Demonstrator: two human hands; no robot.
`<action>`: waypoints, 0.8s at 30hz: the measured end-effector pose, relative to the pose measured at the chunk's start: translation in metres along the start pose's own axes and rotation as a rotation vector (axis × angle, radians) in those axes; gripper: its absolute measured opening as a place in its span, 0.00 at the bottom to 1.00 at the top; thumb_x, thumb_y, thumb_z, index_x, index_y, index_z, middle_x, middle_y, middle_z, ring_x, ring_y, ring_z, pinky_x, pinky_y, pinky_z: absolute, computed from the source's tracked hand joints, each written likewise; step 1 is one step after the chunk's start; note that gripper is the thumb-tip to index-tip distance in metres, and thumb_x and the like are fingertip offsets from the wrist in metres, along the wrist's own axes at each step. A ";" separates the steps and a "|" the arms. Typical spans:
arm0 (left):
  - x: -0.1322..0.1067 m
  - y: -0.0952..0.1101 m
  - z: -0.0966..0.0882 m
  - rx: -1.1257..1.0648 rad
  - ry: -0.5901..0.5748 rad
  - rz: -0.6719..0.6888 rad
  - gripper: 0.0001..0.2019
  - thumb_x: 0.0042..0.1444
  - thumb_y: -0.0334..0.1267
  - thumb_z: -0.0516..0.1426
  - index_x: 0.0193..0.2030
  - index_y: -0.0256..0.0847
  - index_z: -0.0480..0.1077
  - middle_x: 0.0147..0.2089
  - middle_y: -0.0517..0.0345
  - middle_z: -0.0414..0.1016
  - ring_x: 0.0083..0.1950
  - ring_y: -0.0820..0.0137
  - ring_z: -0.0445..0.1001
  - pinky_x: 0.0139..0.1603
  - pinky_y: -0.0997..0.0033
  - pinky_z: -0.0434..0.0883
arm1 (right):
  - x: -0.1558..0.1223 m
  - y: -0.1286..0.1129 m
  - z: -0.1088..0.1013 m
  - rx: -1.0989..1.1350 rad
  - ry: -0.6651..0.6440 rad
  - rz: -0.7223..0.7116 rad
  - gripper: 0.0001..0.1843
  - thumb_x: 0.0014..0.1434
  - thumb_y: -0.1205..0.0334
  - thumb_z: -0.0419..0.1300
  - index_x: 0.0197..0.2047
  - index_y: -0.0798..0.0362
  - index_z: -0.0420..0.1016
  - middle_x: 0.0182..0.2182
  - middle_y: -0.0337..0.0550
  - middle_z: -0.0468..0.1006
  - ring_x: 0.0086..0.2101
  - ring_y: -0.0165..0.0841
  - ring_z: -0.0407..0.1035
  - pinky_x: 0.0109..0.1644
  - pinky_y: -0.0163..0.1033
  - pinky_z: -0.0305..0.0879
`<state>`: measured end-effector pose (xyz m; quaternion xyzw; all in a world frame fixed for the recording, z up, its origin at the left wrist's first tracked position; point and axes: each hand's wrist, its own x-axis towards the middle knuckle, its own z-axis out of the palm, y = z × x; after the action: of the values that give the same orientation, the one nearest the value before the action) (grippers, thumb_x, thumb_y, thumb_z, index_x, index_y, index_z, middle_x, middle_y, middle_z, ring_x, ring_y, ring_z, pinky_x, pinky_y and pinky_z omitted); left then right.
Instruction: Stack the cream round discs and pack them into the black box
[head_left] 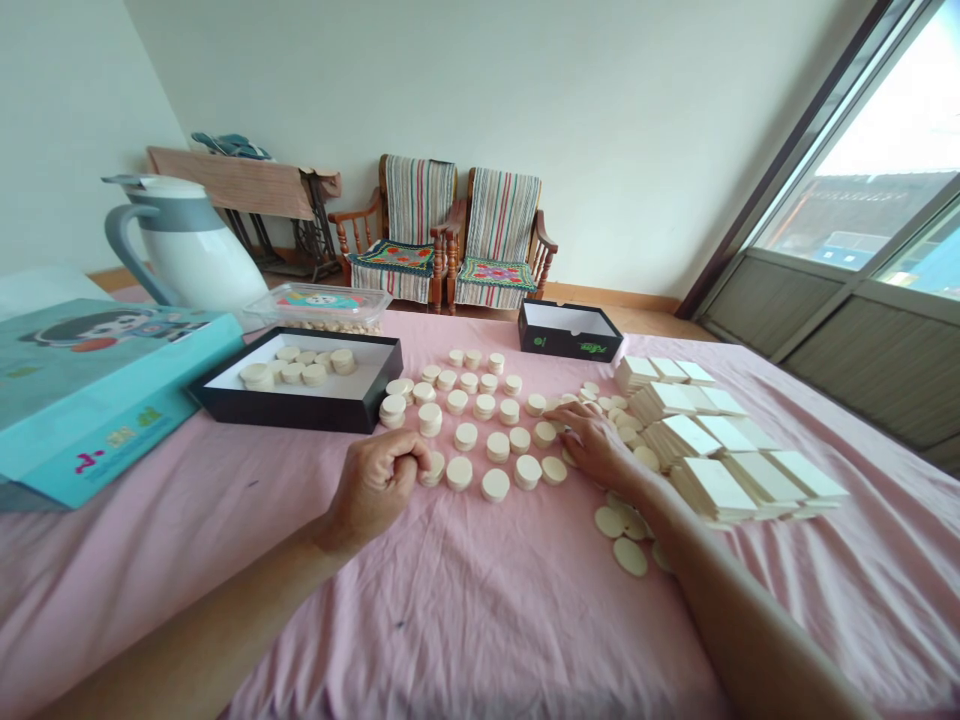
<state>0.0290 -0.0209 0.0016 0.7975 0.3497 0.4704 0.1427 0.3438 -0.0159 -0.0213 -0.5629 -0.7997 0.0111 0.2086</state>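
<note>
My left hand (381, 485) is closed like a fist, its knuckles close beside a stack of round wooden discs (432, 468). What it holds, if anything, is hidden. My right hand (596, 445) reaches over the discs on the right with its fingers stretched out and slightly bent. Its fingertips are at a pale disc (555, 408); no firm grip on it shows. Between the hands stand several short stacks of the same discs (484, 406) in loose rows. Loose discs (630, 556) lie flat below my right wrist, and more lie beyond that hand.
Stacks of rectangular wooden pieces (716, 485) stand at the right. A black box (300, 410) at the left holds disc stacks; another black box (570, 345) is at the back. A turquoise box (112, 400), a jug (199, 250) and a clear plastic container (319, 308) line the left side.
</note>
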 end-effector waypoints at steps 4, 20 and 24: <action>0.001 0.001 0.000 0.014 -0.004 0.001 0.12 0.44 0.21 0.47 0.20 0.37 0.66 0.19 0.64 0.69 0.21 0.78 0.67 0.24 0.81 0.63 | 0.001 0.001 0.002 -0.022 -0.020 0.067 0.24 0.52 0.73 0.53 0.53 0.52 0.72 0.43 0.49 0.70 0.45 0.40 0.62 0.50 0.46 0.59; 0.000 0.001 -0.001 0.041 0.007 -0.006 0.13 0.44 0.21 0.47 0.20 0.37 0.67 0.19 0.64 0.69 0.21 0.77 0.68 0.25 0.80 0.63 | -0.022 -0.037 -0.054 0.140 -0.062 0.015 0.07 0.53 0.62 0.61 0.36 0.51 0.70 0.31 0.40 0.71 0.31 0.31 0.65 0.36 0.38 0.62; 0.001 0.000 -0.001 0.029 0.008 0.008 0.13 0.44 0.20 0.47 0.20 0.37 0.67 0.19 0.64 0.69 0.21 0.78 0.68 0.25 0.80 0.63 | -0.021 -0.042 -0.048 0.132 -0.122 0.006 0.07 0.53 0.62 0.61 0.36 0.52 0.71 0.30 0.40 0.70 0.30 0.31 0.65 0.35 0.37 0.62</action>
<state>0.0283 -0.0205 0.0024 0.7990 0.3540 0.4689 0.1279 0.3288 -0.0611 0.0264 -0.5485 -0.8068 0.0985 0.1963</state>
